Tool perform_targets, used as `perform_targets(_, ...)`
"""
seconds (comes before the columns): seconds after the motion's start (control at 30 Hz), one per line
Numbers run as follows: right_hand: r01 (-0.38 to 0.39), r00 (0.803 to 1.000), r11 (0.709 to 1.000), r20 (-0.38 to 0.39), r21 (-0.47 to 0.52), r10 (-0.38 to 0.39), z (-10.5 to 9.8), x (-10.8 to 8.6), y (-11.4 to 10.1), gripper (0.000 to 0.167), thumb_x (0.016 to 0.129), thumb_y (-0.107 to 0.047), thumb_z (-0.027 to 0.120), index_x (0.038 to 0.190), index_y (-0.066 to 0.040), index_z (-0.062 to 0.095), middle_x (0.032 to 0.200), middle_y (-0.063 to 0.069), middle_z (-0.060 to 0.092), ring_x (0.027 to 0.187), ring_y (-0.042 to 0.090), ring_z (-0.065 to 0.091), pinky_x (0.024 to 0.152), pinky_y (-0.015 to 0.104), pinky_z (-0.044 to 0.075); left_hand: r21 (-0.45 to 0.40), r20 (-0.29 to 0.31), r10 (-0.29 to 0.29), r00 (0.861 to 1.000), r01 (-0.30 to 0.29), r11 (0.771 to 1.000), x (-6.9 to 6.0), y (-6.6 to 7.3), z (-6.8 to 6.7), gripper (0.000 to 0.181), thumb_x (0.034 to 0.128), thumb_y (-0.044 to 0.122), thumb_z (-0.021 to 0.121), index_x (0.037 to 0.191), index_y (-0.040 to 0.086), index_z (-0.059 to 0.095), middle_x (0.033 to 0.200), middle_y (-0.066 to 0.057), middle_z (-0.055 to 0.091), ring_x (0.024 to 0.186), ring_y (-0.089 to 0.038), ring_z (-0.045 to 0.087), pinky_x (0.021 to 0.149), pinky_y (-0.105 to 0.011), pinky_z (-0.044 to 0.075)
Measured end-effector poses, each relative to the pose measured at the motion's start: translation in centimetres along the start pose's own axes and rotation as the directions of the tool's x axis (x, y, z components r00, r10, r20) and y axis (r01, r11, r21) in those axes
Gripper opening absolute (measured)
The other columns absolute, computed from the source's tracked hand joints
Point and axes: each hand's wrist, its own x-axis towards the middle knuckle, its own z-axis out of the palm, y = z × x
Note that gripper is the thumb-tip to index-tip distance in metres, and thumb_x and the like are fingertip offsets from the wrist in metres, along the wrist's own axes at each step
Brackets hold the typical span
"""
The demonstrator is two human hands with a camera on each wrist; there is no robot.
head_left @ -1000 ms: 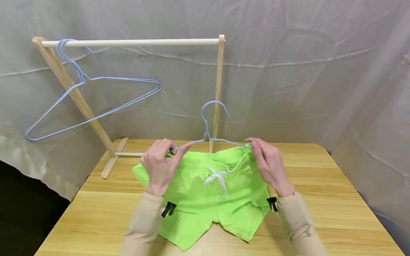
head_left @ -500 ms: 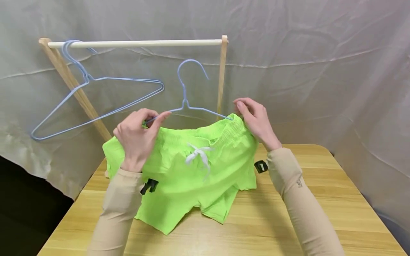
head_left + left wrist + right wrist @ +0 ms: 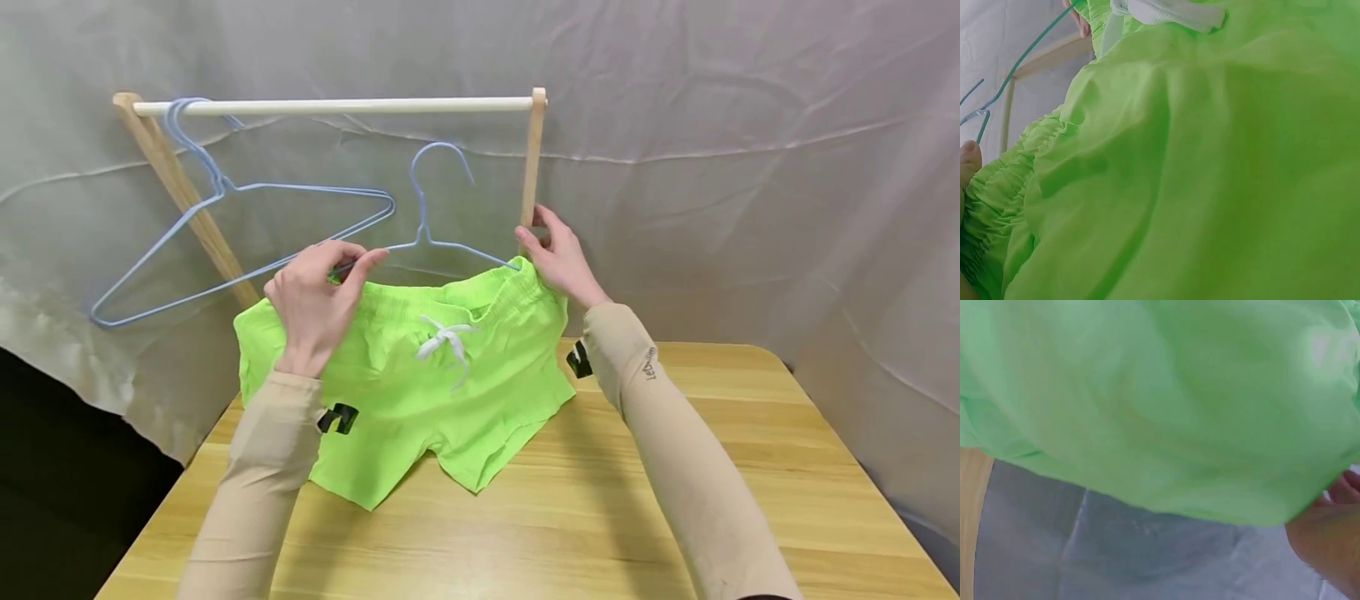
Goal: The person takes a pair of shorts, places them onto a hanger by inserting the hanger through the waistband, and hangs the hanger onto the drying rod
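Observation:
Bright green shorts [image 3: 405, 367] with a white drawstring bow hang on a blue wire hanger [image 3: 423, 237], raised off the table at the waistband. My left hand [image 3: 315, 287] pinches the hanger's left arm together with the waistband. The hanger's hook points up and stands free, below the rack's rail. My right hand [image 3: 558, 258] is at the rack's right post [image 3: 532, 158], thumb in front and fingers behind, just above the waistband's right corner. The shorts [image 3: 1179, 156] fill most of the left wrist view, and the shorts [image 3: 1147, 406] also cover much of the right wrist view.
A wooden rack with a white rail [image 3: 337, 107] stands at the back left. Two or more blue wire hangers [image 3: 225, 187] hang from the rail's left end. The wooden table [image 3: 712, 433] spreads in front, with a grey cloth backdrop [image 3: 712, 167] behind it.
The hanger and shorts have risen from the table and moved left. My right hand has let go of the waistband's right corner and moved to the rack's post.

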Motion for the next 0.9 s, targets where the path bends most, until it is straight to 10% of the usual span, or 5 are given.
perform_targets(0.57,-0.068,0.996,0.980,-0.069,-0.187,0.056,0.5,0.5,-0.7,0.030,0.105,-0.024,0.053,0.127,-0.005,0.060,0.128,0.017,0.068,0.118,0.035,0.062,0.103,0.053,0.046,0.038,-0.003,-0.053,0.999,0.053,0.998,2.5,-0.5,-0.7,0.033,0.0880,0.037,0.077,0.084,0.004,0.076,0.078,-0.015,0.074,0.063,-0.024,0.052,0.073,-0.028,0.020)
perform_targets(0.9,-0.103,0.993,0.964,-0.079,-0.245,0.086,0.7,0.5,-0.8,0.031,0.104,-0.031,0.054,0.128,-0.012,0.060,0.129,0.009,0.068,0.109,0.035,0.065,0.091,0.058,0.049,0.126,-0.067,-0.153,0.986,0.160,0.979,5.0,-0.7,-3.3,0.043,0.0884,0.051,0.072,0.090,0.009,0.078,0.085,-0.012,0.077,0.069,0.004,0.036,0.078,-0.025,0.016)
